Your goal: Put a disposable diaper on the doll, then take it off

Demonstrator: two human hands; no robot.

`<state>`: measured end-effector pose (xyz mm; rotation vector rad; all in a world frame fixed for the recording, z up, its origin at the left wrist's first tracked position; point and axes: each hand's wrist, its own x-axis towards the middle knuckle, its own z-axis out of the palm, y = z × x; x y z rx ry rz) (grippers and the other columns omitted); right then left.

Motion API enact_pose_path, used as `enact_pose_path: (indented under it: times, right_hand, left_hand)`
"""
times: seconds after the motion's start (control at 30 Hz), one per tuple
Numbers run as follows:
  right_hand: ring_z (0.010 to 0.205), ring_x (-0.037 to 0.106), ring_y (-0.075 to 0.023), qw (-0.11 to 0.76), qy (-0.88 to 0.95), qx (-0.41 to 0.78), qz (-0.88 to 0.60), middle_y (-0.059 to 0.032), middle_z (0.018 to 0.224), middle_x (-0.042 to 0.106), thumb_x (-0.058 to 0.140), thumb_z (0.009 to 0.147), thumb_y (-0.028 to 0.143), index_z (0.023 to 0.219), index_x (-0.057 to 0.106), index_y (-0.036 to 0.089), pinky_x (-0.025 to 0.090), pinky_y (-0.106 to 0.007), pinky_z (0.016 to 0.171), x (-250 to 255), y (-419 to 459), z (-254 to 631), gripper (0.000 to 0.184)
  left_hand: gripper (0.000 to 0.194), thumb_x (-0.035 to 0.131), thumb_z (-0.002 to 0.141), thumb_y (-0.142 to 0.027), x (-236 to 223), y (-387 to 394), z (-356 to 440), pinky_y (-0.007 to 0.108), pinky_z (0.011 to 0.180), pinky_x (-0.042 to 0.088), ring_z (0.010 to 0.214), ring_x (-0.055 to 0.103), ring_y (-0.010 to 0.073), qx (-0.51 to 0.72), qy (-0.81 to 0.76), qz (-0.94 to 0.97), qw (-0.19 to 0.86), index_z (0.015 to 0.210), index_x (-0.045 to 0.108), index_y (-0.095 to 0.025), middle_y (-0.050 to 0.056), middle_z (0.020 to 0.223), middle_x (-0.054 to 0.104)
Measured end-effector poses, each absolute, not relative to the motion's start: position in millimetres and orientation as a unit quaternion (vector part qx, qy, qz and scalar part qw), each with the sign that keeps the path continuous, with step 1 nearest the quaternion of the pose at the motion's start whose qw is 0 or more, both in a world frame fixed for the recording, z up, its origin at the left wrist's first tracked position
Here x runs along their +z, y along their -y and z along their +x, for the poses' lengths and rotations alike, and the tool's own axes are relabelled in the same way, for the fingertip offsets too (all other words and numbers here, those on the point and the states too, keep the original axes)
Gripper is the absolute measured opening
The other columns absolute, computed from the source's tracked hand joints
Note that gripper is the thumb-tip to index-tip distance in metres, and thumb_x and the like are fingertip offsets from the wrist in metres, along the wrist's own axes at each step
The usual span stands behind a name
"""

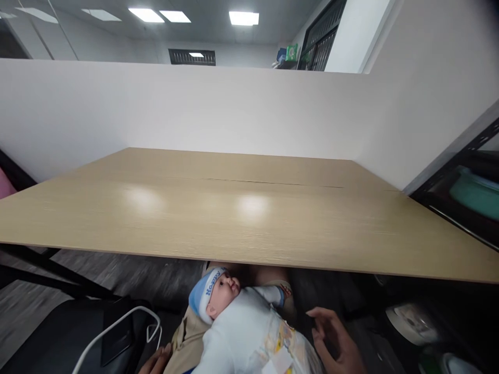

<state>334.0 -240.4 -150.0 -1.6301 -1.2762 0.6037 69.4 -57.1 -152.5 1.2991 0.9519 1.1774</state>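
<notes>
A baby doll [234, 327] lies face up across the person's lap, its head toward the left. It wears a blue and white cap [205, 296] with "Happy" lettering, a white top with a blue cuff, and a patterned diaper [286, 343] around its waist. My right hand [337, 340] is just right of the diaper, fingers curved and apart, holding nothing. At the bottom edge, my left hand [156, 359] shows only some fingers, beside the tan trouser leg [189, 332]; they look loosely extended with nothing in them, and the rest is cut off.
A wooden table [234, 223] extends above the lap, its front edge close to the doll's head. On the left, a black seat [70, 337] has a dark flat device [117, 335] and a white cable [105, 332]. At right stands a black rack [468, 192] with a teal item.
</notes>
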Motion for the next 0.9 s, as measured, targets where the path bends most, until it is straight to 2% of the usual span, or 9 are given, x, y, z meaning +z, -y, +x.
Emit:
enact_pose_path:
  times: [0.1,0.17,0.33,0.47,0.57,0.67,0.77,0.83,0.9]
  right_hand:
    - [0.105,0.073,-0.0239,0.435,0.545,0.333,-0.634,-0.0090,0.115,0.074,0.063,0.096,0.037,0.124,0.074,0.023,0.060,-0.034,0.099,-163,231,337,0.034]
    - [0.114,0.071,-0.0259,0.389,0.554,0.376,-0.633,-0.0098,0.121,0.074,0.060,0.101,0.043,0.126,0.076,0.024,0.056,-0.038,0.105,-156,225,329,0.035]
    - [0.105,0.073,-0.0279,0.337,0.584,0.392,-0.626,-0.0083,0.107,0.080,0.061,0.104,0.055,0.108,0.083,0.025,0.054,-0.038,0.097,-127,206,315,0.037]
    - [0.094,0.074,-0.0269,0.342,0.588,0.392,-0.620,-0.0073,0.093,0.080,0.061,0.103,0.053,0.090,0.081,0.021,0.053,-0.036,0.089,-137,190,329,0.040]
    - [0.098,0.075,-0.0283,0.360,0.564,0.368,-0.646,-0.0094,0.099,0.080,0.059,0.104,0.056,0.097,0.081,0.020,0.055,-0.038,0.092,-150,181,340,0.043]
    - [0.118,0.072,-0.0298,0.373,0.578,0.347,-0.637,-0.0127,0.122,0.078,0.056,0.107,0.053,0.119,0.080,0.021,0.053,-0.042,0.108,-140,179,333,0.041]
    - [0.134,0.065,-0.0273,0.343,0.665,0.390,-0.536,-0.0115,0.143,0.069,0.055,0.109,0.041,0.140,0.074,0.027,0.050,-0.041,0.118,-107,186,313,0.038]
    - [0.120,0.071,-0.0262,0.318,0.711,0.389,-0.492,-0.0092,0.129,0.074,0.060,0.105,0.035,0.130,0.078,0.028,0.056,-0.037,0.107,-83,196,307,0.032]
    - [0.099,0.075,-0.0249,0.297,0.720,0.371,-0.505,-0.0059,0.103,0.079,0.065,0.101,0.036,0.110,0.083,0.029,0.060,-0.034,0.093,-67,213,313,0.021]
  left_hand:
    - [0.037,0.066,0.104,-0.050,-125,96,44,0.035,0.082,0.064,0.093,0.071,0.0193,0.450,-0.397,0.612,0.515,0.114,0.071,-0.015,0.005,0.106,0.073]
    - [0.041,0.067,0.104,-0.049,-109,125,29,0.040,0.090,0.064,0.103,0.071,0.0227,0.416,-0.383,0.657,0.499,0.124,0.070,-0.014,0.007,0.118,0.072]
    - [0.033,0.062,0.105,-0.057,-81,160,38,0.041,0.101,0.057,0.108,0.069,0.0241,0.310,-0.293,0.778,0.463,0.112,0.074,-0.027,0.006,0.120,0.078]
    - [0.044,0.064,0.102,-0.060,-73,140,79,0.042,0.108,0.048,0.122,0.065,0.0292,0.133,-0.150,0.925,0.322,0.129,0.066,-0.025,0.009,0.135,0.074]
    - [0.040,0.073,0.099,-0.053,-73,127,97,0.037,0.104,0.045,0.117,0.065,0.0248,0.089,-0.137,0.936,0.313,0.127,0.066,-0.026,0.006,0.128,0.074]
    - [0.029,0.085,0.091,-0.036,-68,126,96,0.032,0.101,0.042,0.110,0.066,0.0207,0.108,-0.135,0.904,0.392,0.113,0.068,-0.026,-0.001,0.117,0.078]
    - [0.015,0.077,0.093,-0.020,-51,127,78,0.030,0.100,0.045,0.098,0.069,0.0171,0.109,-0.132,0.859,0.483,0.105,0.069,-0.024,-0.002,0.102,0.079]
    - [0.018,0.068,0.094,-0.018,-37,125,60,0.027,0.090,0.049,0.095,0.070,0.0171,0.067,-0.125,0.847,0.512,0.111,0.070,-0.024,-0.001,0.103,0.077]
    - [0.018,0.068,0.091,-0.018,-30,120,45,0.024,0.074,0.046,0.084,0.066,0.0167,0.004,-0.102,0.856,0.507,0.108,0.070,-0.024,-0.002,0.091,0.070]
